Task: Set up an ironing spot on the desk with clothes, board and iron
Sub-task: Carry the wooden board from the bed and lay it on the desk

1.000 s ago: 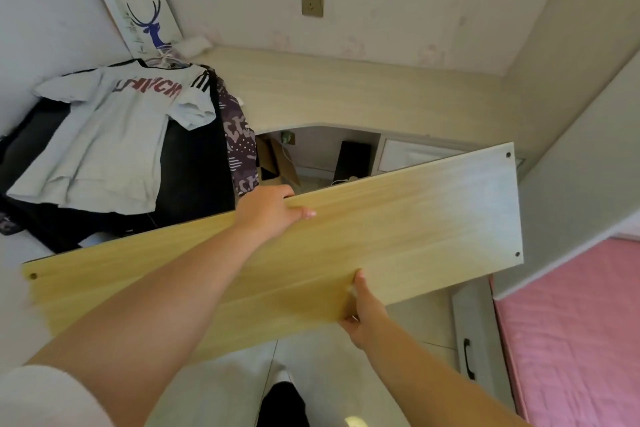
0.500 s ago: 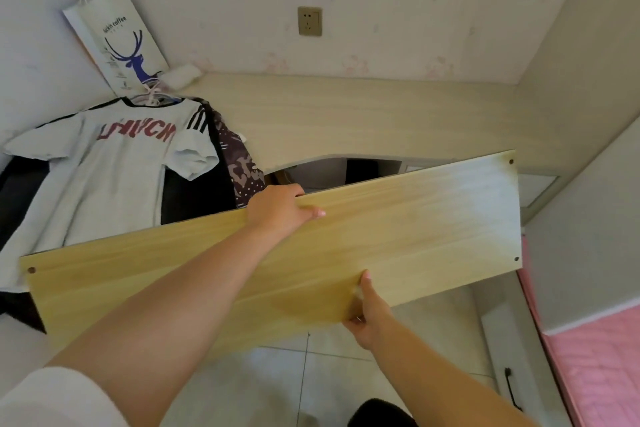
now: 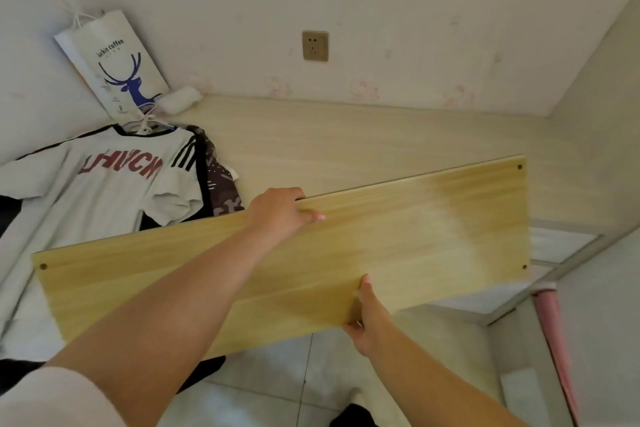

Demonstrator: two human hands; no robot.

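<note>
A long light-wood board [image 3: 433, 239] hangs in the air, tilted, over the front edge of the pale wooden desk [image 3: 346, 135]. My left hand [image 3: 280, 215] grips its far long edge with fingers curled over the top. My right hand [image 3: 367, 315] holds the near long edge, thumb on the top face. A white T-shirt with red letters [image 3: 100, 191] lies on the desk's left part on a hanger, with dark clothes [image 3: 221, 191] beside and beneath it. No iron is in view.
A white paper bag with a blue deer [image 3: 117, 62] leans in the back left corner next to a small white roll [image 3: 180, 99]. A wall socket [image 3: 315, 45] sits above the desk. A drawer unit [image 3: 554, 246] and pink bedding [image 3: 554, 329] are at the right.
The board has moved forward and up toward the desk, still gripped by both hands. The view has come closer to the desk and the wall.
</note>
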